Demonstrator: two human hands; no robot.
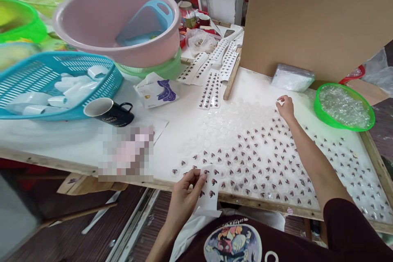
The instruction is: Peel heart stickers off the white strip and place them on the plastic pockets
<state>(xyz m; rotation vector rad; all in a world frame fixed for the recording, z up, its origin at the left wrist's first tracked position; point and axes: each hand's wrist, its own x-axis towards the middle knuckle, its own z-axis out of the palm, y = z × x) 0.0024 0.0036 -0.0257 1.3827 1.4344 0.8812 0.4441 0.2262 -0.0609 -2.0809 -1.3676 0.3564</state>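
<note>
My left hand pinches a sticker sheet above the table's near edge. Beyond lie clear discs bearing printed motifs. Farther, my right hand's fingers bunch narrowly; I cannot tell whether they hold anything.

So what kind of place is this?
Probably a small workshop: many little round pieces with tiny pictures are spread across a worktable, the left hand holds a strip of similar pictures, and baskets stand around.

Dark-printed white sticker sheet near clear discs, many with motifs
</note>
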